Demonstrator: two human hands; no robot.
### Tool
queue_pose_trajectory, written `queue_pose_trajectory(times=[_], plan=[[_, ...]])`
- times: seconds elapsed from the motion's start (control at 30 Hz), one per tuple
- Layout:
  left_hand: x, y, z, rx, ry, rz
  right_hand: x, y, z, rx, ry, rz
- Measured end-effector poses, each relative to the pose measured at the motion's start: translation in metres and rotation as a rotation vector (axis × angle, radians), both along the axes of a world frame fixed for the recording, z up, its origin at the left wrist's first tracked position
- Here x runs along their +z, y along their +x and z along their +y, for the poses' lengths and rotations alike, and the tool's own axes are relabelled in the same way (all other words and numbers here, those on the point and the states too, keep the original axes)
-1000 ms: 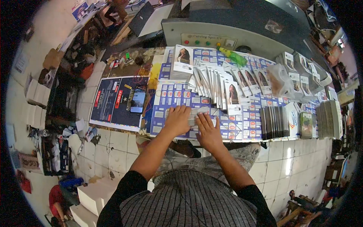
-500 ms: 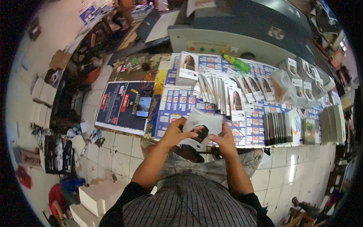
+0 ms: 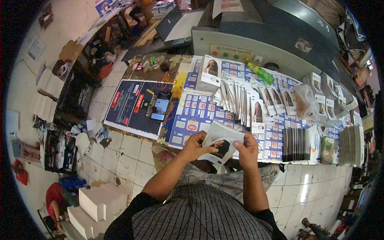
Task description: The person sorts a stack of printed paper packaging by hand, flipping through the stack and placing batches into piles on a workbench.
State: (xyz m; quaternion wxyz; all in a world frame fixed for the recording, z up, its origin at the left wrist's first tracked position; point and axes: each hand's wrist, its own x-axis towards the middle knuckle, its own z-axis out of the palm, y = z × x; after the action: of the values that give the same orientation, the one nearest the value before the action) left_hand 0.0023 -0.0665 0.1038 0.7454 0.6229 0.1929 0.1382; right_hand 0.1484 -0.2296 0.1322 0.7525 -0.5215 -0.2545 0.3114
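Note:
Between my two hands, over the table's front edge, is a small stack of white printed cards (image 3: 221, 133) with a dark-haired picture on the top one. My left hand (image 3: 196, 149) grips its left side, thumb lying on the face. At the opposite side my right hand (image 3: 247, 151) is closed on the edge, thumb on top. The cards' near corner points toward my lap. Just beyond my hands lies a fanned row of similar cards (image 3: 237, 99), and a squared pile of them (image 3: 209, 75) stands behind it to the left.
A phone (image 3: 160, 109) lies on a dark printed sheet (image 3: 132, 105) to the left. Farther back lies a green bottle (image 3: 262, 75). Plastic-wrapped card bundles (image 3: 328, 100) and an upright row of dark-edged cards (image 3: 296, 144) are right. A person (image 3: 56, 200) bends at lower left.
The stack in my hands has turned and tilted, with its layered edges now showing more. My right hand has risen along its side. The whole view has shifted slightly.

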Motion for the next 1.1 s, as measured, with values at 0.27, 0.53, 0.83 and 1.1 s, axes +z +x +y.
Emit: queue_pose_trajectory(times=[0.27,0.53,0.83,1.1], plan=[[0.028,0.001,-0.003,0.06,-0.086,-0.165,0.0,-0.003,-0.004,-0.033,-0.083,-0.106],[0.032,0.003,-0.01,0.084,0.026,-0.089,0.004,-0.004,-0.007,-0.012,-0.022,-0.05],[0.076,0.002,-0.009,0.142,0.029,-0.173,0.04,-0.015,0.003,-0.026,-0.021,-0.057],[0.073,-0.005,0.015,0.314,-0.326,-0.548,0.045,-0.031,-0.012,0.177,-0.321,-0.318]])
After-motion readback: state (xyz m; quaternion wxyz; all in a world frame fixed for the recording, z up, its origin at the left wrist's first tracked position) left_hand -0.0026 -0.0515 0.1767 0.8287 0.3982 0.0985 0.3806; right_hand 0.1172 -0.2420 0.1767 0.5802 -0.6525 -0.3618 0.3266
